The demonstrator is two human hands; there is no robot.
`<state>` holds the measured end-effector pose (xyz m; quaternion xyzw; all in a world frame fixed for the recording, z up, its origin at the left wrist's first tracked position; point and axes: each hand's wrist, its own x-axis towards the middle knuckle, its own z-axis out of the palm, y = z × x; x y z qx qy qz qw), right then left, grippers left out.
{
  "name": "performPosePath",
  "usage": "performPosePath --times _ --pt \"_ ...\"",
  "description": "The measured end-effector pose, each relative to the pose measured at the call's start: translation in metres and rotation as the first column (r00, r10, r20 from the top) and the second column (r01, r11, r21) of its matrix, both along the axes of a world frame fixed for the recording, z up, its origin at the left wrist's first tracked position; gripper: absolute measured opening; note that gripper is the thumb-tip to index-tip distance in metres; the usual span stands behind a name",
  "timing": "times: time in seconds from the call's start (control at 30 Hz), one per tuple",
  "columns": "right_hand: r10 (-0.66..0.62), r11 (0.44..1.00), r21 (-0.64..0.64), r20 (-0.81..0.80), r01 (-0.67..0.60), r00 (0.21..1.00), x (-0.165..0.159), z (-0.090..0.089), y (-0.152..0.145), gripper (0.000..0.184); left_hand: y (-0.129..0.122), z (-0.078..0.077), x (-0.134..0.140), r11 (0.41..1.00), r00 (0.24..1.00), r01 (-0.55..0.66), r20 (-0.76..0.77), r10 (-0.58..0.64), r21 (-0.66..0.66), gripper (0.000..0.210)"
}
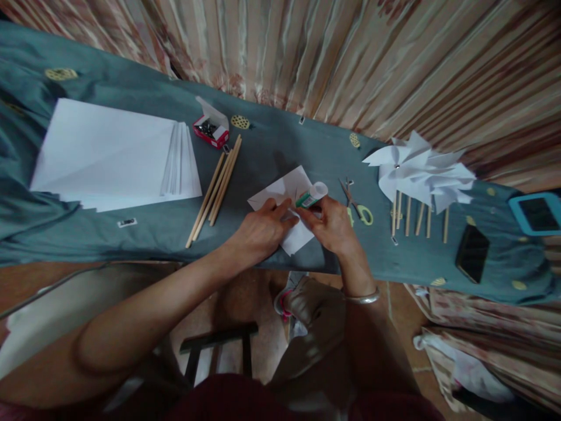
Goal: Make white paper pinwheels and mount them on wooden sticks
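A small white sheet of paper [298, 237], cut and with folded corners, lies at the middle of the table's front part. My left hand [263, 231] presses on its left side, with thumb and fingers closed on the paper near its centre. My right hand [335, 225] is closed around a green and white glue stick [310, 196], which lies slanted over the paper. The right fingertips are close to the paper's centre, beside the left ones. Which end of the glue stick meets the paper, if any, is hidden. Just right of my right hand lie scissors [357, 204] with yellow-green handles, blades apart.
On the left are a stack of white paper [109, 152], an open red box [213, 128] of small dark pieces, and several wooden sticks [214, 190]. Paper pinwheels [421, 166] on sticks lie at right, near a black phone [472, 253] and a blue-framed device [537, 213]. A curtain [298, 52] hangs behind.
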<state>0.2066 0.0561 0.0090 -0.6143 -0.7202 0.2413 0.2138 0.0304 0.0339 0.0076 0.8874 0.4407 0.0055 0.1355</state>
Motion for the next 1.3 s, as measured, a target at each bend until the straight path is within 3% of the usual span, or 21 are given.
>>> performPosePath --times 0.33,1.3 --pt "0.021 0.999 -0.026 -0.009 -0.021 1.000 -0.0005 0.0023 -0.0026 0.018 -0.0002 -0.0001 0.0003 0.999 1.000 -0.004 0.011 0.004 0.032 0.040" --pt "0.074 0.994 0.074 0.053 -0.078 0.996 -0.0031 -0.0026 -0.0047 0.017 -0.0012 0.0011 0.0008 0.996 0.999 0.023 -0.035 -0.020 0.084 0.039"
